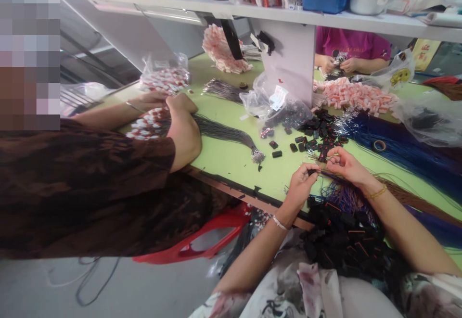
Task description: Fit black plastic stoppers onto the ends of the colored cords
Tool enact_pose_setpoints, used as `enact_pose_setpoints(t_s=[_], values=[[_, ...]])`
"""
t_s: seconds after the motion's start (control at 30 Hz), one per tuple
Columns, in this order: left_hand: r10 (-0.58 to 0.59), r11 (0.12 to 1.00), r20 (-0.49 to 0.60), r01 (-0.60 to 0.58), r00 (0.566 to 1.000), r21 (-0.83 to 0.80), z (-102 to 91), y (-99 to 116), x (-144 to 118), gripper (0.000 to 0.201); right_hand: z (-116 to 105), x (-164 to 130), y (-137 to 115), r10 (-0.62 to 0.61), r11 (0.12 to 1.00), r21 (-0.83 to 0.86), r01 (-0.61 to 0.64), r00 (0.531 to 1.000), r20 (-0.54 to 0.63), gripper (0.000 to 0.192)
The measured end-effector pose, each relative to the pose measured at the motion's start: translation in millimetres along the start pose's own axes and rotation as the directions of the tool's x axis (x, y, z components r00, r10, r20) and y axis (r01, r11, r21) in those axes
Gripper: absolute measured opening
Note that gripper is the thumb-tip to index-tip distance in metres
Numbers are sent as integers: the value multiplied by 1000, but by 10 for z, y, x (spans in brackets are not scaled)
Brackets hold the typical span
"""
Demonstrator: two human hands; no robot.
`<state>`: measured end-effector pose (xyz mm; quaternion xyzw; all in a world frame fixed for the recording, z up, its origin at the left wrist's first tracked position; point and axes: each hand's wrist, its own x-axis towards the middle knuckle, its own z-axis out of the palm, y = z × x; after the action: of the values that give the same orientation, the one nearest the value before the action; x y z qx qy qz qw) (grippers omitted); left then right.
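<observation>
My left hand (302,184) pinches a small black plastic connector (312,171) above the front edge of the table. Close beside it, my right hand (344,165) has thumb and fingers drawn together at the end of a thin wire; the very tip is too small to make out. Under and right of my hands run brown wires (404,194) and a tangle of purple and blue wire ends (348,197). Loose black connectors (323,137) are scattered just beyond my fingers. Many black connectors with wires (346,241) are heaped at my lap.
A co-worker's arm (186,133) reaches over grey wire bundles (227,129) at left. Another person's hands (349,65) work across the table (224,106). A shelf (252,12) spans above. Blue wires (407,149), a tape roll (378,146) and a plastic bag (258,99) lie around.
</observation>
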<state>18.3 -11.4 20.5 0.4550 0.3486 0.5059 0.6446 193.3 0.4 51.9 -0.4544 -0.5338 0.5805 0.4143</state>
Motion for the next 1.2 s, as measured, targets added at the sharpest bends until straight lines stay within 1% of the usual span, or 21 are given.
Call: enact_pose_setpoints(t_s=[0.07,0.13,0.27,0.43,0.57,0.67,0.77,0.83,0.97,1.07,1.13,1.2], values=[[-6,1000,-9,6,1000,-3,10,-2,0,16,-15,1,23,21,999,44,-22,1000,5,38],[0,1000,-11,0,1000,1,25,6,3,15,-28,4,45,67,993,93,-69,997,25,37],[16,1000,12,-16,1000,-5,46,22,19,15,-40,11,55,119,975,185,-124,992,39,34],[41,999,45,-42,998,16,55,13,50,15,-42,27,55,159,930,315,-187,981,112,38],[78,995,69,-82,995,54,68,14,59,14,-41,47,99,144,910,377,-174,984,107,40],[135,982,83,-144,987,123,72,20,36,11,-32,55,113,132,902,405,-152,988,77,39],[212,949,71,-222,975,224,81,30,-16,12,-37,57,97,130,905,407,-122,991,7,38],[236,930,70,-247,969,273,98,39,-58,13,-53,58,82,124,907,410,-101,992,-30,39],[269,899,104,-289,957,329,138,49,-119,14,-72,59,68,100,922,379,-79,994,-36,43],[293,878,125,-319,948,358,144,48,-133,17,-38,55,64,58,958,283,-41,997,-53,37],[300,865,145,-333,943,375,137,50,-130,18,-7,49,57,32,980,199,-26,999,-25,34],[314,849,170,-357,934,391,129,56,-121,19,16,43,45,11,992,123,-15,999,33,33]])
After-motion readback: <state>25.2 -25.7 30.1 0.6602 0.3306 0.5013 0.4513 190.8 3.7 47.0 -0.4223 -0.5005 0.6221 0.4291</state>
